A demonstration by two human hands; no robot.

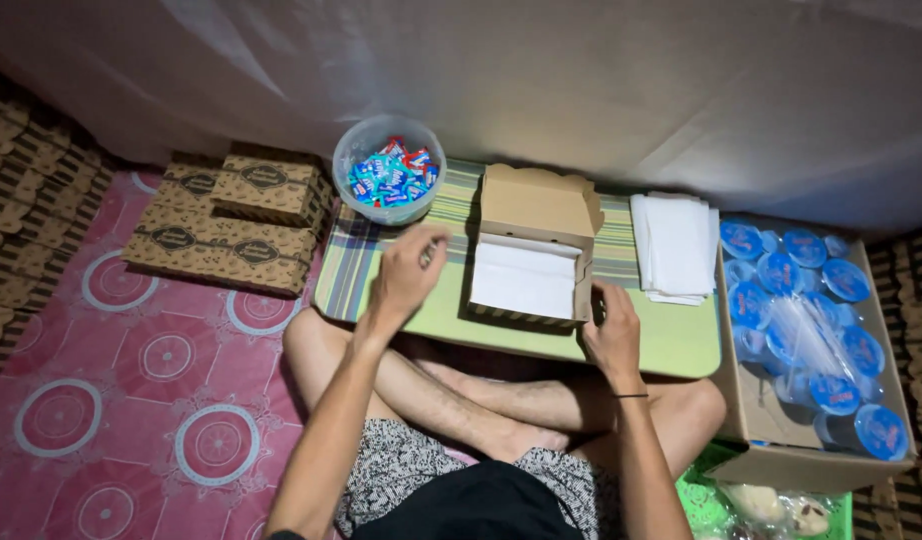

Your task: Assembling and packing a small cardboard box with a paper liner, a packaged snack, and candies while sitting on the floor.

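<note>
Boxes of brown card lie stacked shut on the pink mat at far left; next I see a tub of blue and red sweets on the low table; my left hand hovers below it, fingers pinched narrow, though I cannot tell on what; an open box lined with white paper stands mid-table; my right hand grips its near right corner; napkins, then sealed cups in a carton.
</note>
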